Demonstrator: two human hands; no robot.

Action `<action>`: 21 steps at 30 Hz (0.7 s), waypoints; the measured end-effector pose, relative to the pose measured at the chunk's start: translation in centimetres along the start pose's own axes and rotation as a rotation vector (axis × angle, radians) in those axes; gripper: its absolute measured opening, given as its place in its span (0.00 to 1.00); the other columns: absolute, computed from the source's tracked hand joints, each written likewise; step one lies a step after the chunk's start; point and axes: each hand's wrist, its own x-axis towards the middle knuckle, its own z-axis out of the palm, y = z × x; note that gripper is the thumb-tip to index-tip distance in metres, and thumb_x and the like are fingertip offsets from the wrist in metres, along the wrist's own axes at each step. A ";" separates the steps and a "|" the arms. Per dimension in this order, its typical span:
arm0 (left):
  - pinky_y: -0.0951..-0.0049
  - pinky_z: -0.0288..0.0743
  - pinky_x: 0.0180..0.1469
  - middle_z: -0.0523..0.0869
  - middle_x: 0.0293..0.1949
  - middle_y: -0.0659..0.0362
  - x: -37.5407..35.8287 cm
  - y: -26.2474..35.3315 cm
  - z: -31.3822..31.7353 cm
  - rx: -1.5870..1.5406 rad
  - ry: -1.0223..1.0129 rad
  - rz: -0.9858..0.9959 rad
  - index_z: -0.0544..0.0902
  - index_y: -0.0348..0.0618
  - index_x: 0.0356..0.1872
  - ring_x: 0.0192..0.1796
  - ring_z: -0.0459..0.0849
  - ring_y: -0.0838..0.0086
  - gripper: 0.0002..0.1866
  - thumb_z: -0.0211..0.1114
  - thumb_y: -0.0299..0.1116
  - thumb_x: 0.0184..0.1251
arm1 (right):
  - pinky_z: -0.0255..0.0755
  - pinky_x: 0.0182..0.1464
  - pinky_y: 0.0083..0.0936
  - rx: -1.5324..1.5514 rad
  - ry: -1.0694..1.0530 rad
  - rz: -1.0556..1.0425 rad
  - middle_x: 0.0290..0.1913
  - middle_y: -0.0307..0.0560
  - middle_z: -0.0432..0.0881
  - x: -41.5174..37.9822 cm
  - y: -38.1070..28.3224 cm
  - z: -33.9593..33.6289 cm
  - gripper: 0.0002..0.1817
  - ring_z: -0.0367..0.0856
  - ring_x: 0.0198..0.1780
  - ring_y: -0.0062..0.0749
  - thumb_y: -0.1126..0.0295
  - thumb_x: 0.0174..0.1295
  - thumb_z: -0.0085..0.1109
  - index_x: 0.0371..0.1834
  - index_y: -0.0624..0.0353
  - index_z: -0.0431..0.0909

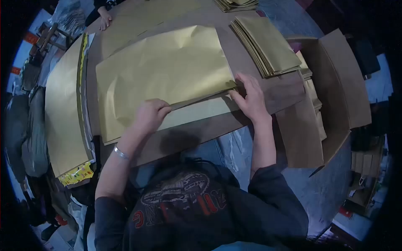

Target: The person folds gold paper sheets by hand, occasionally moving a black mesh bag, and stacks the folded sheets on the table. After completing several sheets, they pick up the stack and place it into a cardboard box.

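A large gold paper sheet (163, 62) lies before me on the brown tabletop, its near edge raised and turned over. My left hand (153, 115) is closed, pinching that near edge between thumb and fingers. At the sheet's right corner, my right hand (251, 98) grips the edge, thumb on the near side and fingers curled beyond it. A paler strip of paper (201, 111) shows below the lifted edge, between the two hands. Some fingertips of the left hand are hidden.
Folded gold sheets (270, 46) are stacked at the right, beside an open cardboard box (335, 79) holding more gold paper. A tall pile of flat gold sheets (63, 108) stands at the left. Another person's hand (105, 19) rests on the far gold sheet (138, 21).
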 end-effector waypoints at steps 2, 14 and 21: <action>0.59 0.76 0.40 0.85 0.33 0.49 -0.2 0.6 -0.8 0.028 -0.004 0.008 0.85 0.38 0.32 0.37 0.83 0.52 0.11 0.62 0.36 0.63 | 0.70 0.57 0.41 0.003 -0.023 -0.035 0.51 0.56 0.79 0.4 0.2 0.0 0.24 0.75 0.56 0.52 0.68 0.54 0.67 0.54 0.60 0.75; 0.59 0.77 0.39 0.86 0.37 0.51 3.9 4.8 -0.4 0.037 0.138 -0.006 0.83 0.42 0.41 0.37 0.85 0.55 0.13 0.66 0.39 0.61 | 0.72 0.49 0.39 0.072 -0.027 -0.165 0.39 0.51 0.82 2.9 -0.1 0.0 0.06 0.79 0.46 0.48 0.73 0.58 0.62 0.35 0.63 0.79; 0.61 0.78 0.40 0.85 0.36 0.51 8.1 7.0 3.2 -0.099 0.134 0.105 0.84 0.43 0.40 0.37 0.85 0.57 0.13 0.67 0.40 0.60 | 0.73 0.49 0.34 -0.022 -0.025 -0.140 0.41 0.51 0.83 3.6 -0.4 -0.1 0.07 0.80 0.47 0.44 0.73 0.59 0.62 0.36 0.65 0.80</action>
